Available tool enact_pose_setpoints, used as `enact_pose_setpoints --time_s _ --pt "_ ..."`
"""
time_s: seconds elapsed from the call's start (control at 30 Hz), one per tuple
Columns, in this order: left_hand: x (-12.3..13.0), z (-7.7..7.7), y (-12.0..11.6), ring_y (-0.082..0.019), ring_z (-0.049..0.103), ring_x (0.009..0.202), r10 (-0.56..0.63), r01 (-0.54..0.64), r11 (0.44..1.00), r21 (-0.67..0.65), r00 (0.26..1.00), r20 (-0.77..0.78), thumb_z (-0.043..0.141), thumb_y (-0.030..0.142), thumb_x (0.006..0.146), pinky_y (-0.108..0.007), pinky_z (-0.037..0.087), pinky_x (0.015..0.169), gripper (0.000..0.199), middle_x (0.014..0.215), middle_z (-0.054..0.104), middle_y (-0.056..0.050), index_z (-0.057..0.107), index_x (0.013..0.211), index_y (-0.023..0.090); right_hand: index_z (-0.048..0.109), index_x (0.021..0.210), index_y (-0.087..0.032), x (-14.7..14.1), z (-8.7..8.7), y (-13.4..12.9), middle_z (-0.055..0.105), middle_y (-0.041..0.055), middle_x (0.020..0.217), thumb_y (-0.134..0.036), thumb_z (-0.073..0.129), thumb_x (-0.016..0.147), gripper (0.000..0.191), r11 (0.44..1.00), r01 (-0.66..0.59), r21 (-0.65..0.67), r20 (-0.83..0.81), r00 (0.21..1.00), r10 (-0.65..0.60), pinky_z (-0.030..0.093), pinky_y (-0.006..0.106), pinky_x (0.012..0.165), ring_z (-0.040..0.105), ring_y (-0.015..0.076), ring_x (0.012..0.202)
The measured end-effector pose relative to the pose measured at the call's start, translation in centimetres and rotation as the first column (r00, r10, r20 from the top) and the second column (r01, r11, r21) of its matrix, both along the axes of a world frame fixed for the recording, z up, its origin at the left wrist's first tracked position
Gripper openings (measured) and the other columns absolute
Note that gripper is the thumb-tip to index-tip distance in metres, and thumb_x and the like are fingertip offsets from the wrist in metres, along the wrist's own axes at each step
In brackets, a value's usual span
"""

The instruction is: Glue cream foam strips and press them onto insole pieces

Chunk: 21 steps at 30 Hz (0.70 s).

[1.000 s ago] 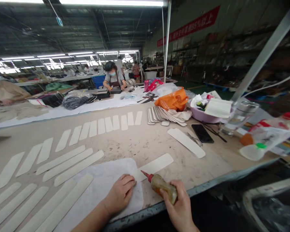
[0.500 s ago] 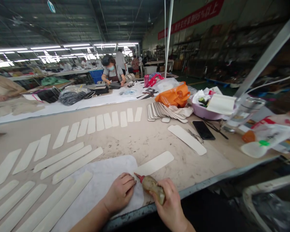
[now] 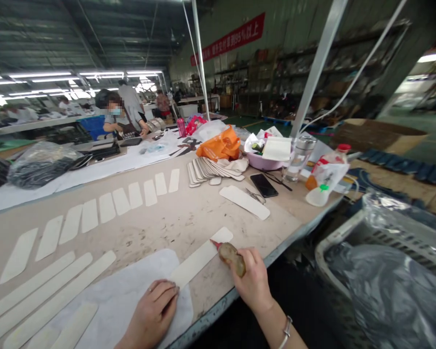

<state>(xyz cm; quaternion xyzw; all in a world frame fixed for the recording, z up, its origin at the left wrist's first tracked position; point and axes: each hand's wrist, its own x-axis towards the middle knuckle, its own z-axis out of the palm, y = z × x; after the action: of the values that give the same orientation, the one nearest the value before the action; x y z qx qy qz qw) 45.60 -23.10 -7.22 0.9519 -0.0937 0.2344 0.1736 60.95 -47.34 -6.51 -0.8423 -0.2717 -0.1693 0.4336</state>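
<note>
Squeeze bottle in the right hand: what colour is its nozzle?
The nozzle is red; see head view.

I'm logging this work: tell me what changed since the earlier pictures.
The right hand carried the squeeze bottle from beside the left hand toward the far end of the white strip. The view swung right, showing more of the grey basket. Nothing was taken or let go; the left hand stays at the strip's near end.

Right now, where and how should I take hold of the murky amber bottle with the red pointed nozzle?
The murky amber bottle is probably best gripped around the rear of its rounded body, coming from the right, as the right hand does. Its red pointed nozzle points left, over the long cream strip, so this grip leaves the tip free.
</note>
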Motion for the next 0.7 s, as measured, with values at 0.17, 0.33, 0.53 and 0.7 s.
enact_pose_setpoints --time_s 0.17,0.33,0.53,0.7 --pt "0.1 -0.4 0.4 -0.017 0.059 0.088 -0.022 0.021 0.999 0.048 1.0 0.022 0.055 0.011 0.082 -0.032 0.054 0.08 0.019 0.09 0.064 -0.007 0.064 0.097 0.018 0.052 0.097 -0.02 1.0 -0.1 -0.7 0.051 0.0061 0.086 -0.022 0.057 0.08 0.017 0.992 0.122 -0.044 0.034 0.992 -0.12 0.049 0.037 0.072 0.051 0.0211 0.082" --pt "0.2 -0.6 0.7 -0.017 0.06 0.087 -0.021 0.019 0.998 0.066 0.999 0.04 0.054 0.013 0.083 -0.031 0.054 0.079 0.017 0.09 0.064 -0.007 0.064 0.096 0.018 0.052 0.098 -0.02 1.7 -0.2 -1.4 0.052 0.0066 0.086 -0.025 0.058 0.081 0.019 0.974 0.219 -0.058 0.098 0.972 -0.213 0.049 0.038 0.074 0.052 0.0222 0.084" --pt "0.1 -0.3 0.3 -0.016 0.061 0.085 0.003 -0.003 1.0 0.022 1.0 0.018 0.054 0.012 0.083 -0.032 0.054 0.079 0.017 0.087 0.065 -0.006 0.065 0.094 0.019 0.05 0.098 -0.02 0.9 0.3 -1.0 0.052 0.0069 0.087 -0.027 0.058 0.081 0.02 0.986 0.162 0.043 0.068 0.984 -0.164 0.048 0.039 0.073 0.052 0.0217 0.083" --pt "0.0 -0.2 -0.1 -0.016 0.059 0.085 0.037 -0.038 0.999 -0.037 0.999 -0.031 0.053 0.01 0.083 -0.033 0.053 0.079 0.018 0.087 0.065 -0.005 0.064 0.093 0.019 0.049 0.095 -0.021 -1.9 1.0 0.9 0.051 0.0041 0.085 -0.025 0.058 0.079 0.019 0.985 -0.115 0.132 -0.044 0.992 0.122 0.048 0.033 0.066 0.052 0.019 0.077"
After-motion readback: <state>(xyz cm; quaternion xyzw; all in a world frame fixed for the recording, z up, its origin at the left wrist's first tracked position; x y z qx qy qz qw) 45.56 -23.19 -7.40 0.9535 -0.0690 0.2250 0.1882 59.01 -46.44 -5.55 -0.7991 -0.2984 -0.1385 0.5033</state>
